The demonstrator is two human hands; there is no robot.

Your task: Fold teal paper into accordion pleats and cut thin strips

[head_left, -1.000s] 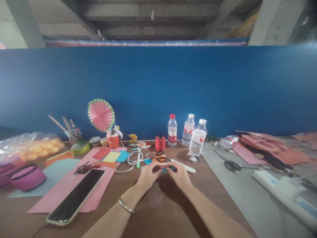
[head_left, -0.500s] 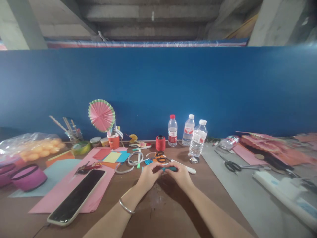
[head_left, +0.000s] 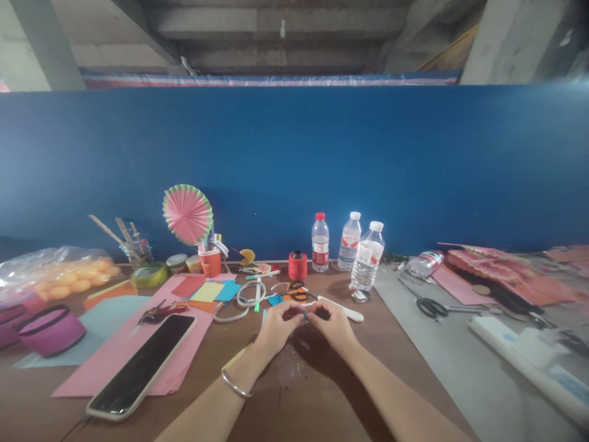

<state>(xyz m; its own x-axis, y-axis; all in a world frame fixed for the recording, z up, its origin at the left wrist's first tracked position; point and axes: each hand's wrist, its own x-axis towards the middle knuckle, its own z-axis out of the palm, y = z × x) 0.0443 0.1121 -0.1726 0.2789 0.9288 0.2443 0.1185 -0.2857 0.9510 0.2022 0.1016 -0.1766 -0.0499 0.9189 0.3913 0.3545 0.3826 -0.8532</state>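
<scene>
Over the middle of the brown table (head_left: 276, 399), my left hand (head_left: 277, 325) and my right hand (head_left: 335, 324) meet at the fingertips. Both pinch a small piece of blue paper (head_left: 304, 315), which is mostly hidden by the fingers. Just beyond the hands lie black-handled scissors (head_left: 301, 286) and a small blue paper fan (head_left: 275, 299). A white handle-like strip (head_left: 353, 315) sticks out behind my right hand. Farther back stands a spool of red thread (head_left: 297, 266).
To the left lie a phone (head_left: 142, 368), pink paper (head_left: 172, 383) and coloured paper squares (head_left: 207, 291). A pink round fan (head_left: 188, 213) rises from an orange cup (head_left: 211, 263). Upright bottles (head_left: 368, 264) stand at the back. On the right are more scissors (head_left: 432, 308) and a power strip (head_left: 519, 362).
The blue paper between my fingers now shows much less; a longer strip of it was visible before. Both hands stay in nearly the same place, fingertips now closer together.
</scene>
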